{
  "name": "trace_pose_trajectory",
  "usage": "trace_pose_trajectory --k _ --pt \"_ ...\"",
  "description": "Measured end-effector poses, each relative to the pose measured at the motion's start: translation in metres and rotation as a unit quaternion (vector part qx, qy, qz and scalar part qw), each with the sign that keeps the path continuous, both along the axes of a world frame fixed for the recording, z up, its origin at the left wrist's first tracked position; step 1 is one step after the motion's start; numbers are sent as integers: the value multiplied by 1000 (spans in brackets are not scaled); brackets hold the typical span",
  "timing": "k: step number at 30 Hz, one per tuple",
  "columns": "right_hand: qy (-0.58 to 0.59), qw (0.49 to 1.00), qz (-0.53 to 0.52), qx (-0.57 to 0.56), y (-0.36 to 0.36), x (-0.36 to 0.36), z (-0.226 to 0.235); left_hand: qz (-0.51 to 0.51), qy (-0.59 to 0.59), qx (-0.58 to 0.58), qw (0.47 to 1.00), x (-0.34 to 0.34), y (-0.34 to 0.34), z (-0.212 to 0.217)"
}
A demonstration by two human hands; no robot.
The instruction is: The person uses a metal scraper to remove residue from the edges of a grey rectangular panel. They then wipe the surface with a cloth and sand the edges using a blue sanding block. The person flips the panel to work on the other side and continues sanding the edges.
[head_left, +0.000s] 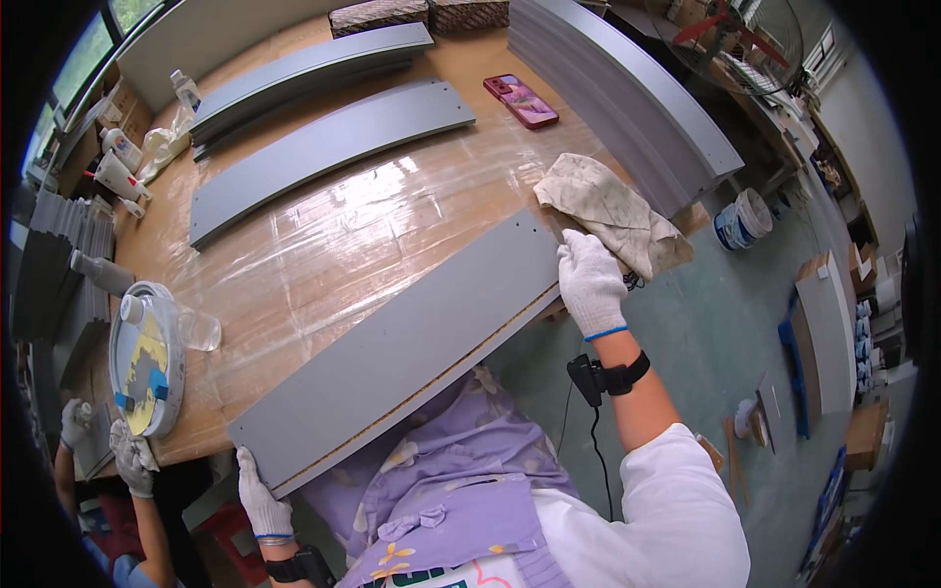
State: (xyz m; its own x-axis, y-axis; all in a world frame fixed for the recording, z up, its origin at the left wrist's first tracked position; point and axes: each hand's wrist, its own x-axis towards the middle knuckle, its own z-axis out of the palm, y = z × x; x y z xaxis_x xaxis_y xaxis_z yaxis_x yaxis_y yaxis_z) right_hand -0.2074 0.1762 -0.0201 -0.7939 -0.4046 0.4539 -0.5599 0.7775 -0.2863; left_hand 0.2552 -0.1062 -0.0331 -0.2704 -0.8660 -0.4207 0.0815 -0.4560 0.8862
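A long grey board (402, 343) slants across the table's near edge, its right end farther from me. A narrow brown groove runs along its near side, and small holes show near its ends. My left hand (261, 498), in a white knitted glove, is closed on the board's lower left end. My right hand (592, 284), gloved the same way, grips the far right end; its fingertips are partly hidden. Just beyond that hand lies a stained, crumpled cloth (613, 211). Another grey board (333, 152) rests flat farther up the table.
Stacked grey boards (627, 88) line the table's right side, with more (304, 73) at the back. A red-cased phone (522, 101) lies between them. At left are a round lid (147, 363) smeared yellow and a co-worker's gloved hand (132, 456). A bucket (743, 220) stands right.
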Motion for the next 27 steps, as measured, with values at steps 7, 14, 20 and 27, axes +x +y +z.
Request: trace_pose_trajectory --k 7,14,20,27 --pt "-90 993 -19 73 5 19 9 7 3 1 1000 5 -2 -6" --pt "-110 991 -37 70 -2 19 9 9 0 -6 1000 6 -3 -8" --pt "-111 991 -33 69 -3 20 11 -10 0 -1 1000 2 1 0" --pt "-112 986 -74 95 -7 14 10 10 3 -1 1000 7 -2 -6"
